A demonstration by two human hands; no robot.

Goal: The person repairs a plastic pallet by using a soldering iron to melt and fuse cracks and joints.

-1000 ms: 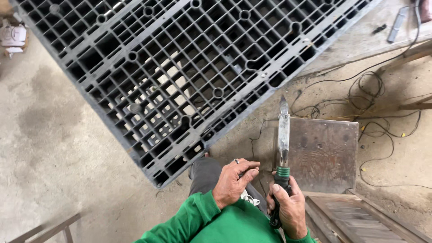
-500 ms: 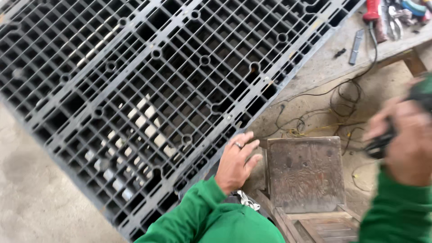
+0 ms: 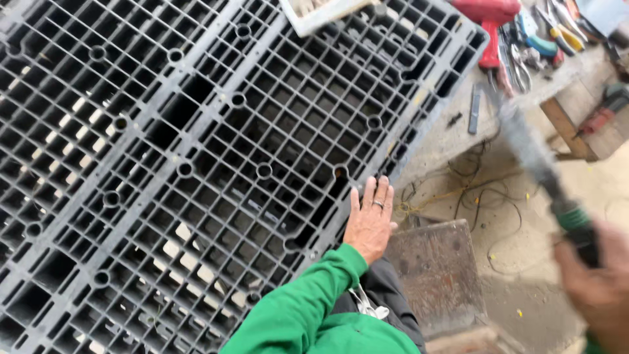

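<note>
Notably, motion blur covers the right side of the view, so we can make out our right hand (image 3: 599,282) only as a smeared shape at the lower right corner, partly cut off by the frame edge. Its fingers are wrapped around the dark handle of a long knife (image 3: 537,164) with a green band near the grip; the blade rises up and to the left as a grey streak, and we cannot tell its edge or tip. Our left hand (image 3: 370,219) is sharp: the fingers are extended and spread flat, holding nothing, pressed against the right edge of the black plastic pallet (image 3: 196,164), with a ring visible on one finger. The pallet fills the left and centre of the view and is cut off at the top, left and bottom; its open grid shows pale ground through the cells. A white tray (image 3: 321,13) rests at its top edge, mostly out of frame. Just right of our left hand sits a rusty metal plate (image 3: 436,269), with bare room between the pallet edge and the knife. Tangled wires (image 3: 485,196) lie on the concrete floor (image 3: 524,288) beyond the plate. At the upper right, a table (image 3: 576,72) carries a red power tool (image 3: 488,19) and a cluster of hand tools (image 3: 544,36), partly cropped. Our green sleeve (image 3: 308,308) occupies the bottom centre.
</note>
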